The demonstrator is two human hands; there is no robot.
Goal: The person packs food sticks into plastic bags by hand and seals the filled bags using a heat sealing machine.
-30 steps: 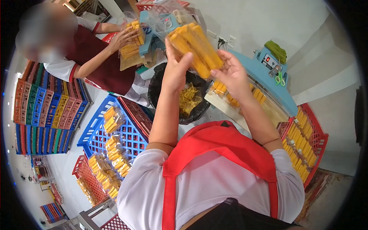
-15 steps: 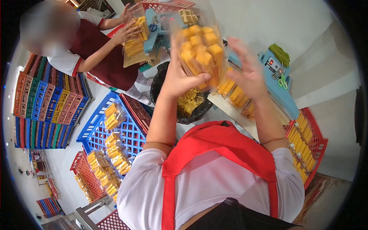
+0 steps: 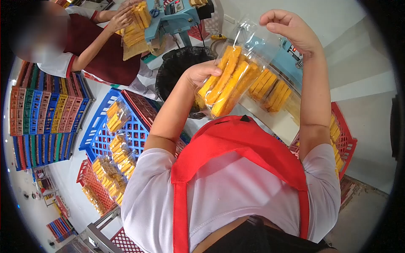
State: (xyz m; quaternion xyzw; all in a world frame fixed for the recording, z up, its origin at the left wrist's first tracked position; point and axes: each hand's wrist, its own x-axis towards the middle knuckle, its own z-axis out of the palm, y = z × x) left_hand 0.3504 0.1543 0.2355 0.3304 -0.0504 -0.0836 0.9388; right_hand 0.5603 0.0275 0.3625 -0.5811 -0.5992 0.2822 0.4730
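Observation:
A clear plastic bag of thick yellow bread sticks (image 3: pixel 230 84) is tilted in front of my chest. My left hand (image 3: pixel 205 72) is closed around its left side, the thumb pressing on the film. The bag's upper end is loose, see-through film rising above the sticks. Near that end, to the upper right, my right hand (image 3: pixel 293 31) is raised with bent fingers and a gap between thumb and forefinger; I see nothing in it. Just behind the held bag, more bagged yellow sticks (image 3: pixel 276 95) lie on the work surface beside a blue machine (image 3: pixel 261 48).
A black-lined bin (image 3: pixel 168 69) stands ahead. At left, a blue crate (image 3: pixel 95 130) holds several filled bags, with a red crate (image 3: pixel 86 170) beside it. Another red crate (image 3: pixel 348 143) is at right. Across the bin, a co-worker (image 3: pixel 99 55) handles sticks at a second blue machine (image 3: pixel 175 21).
The bag has come lower and nearer, turning so its sticks show lengthwise. My right hand has moved up and right, its fingers now curled. The view has shifted slightly.

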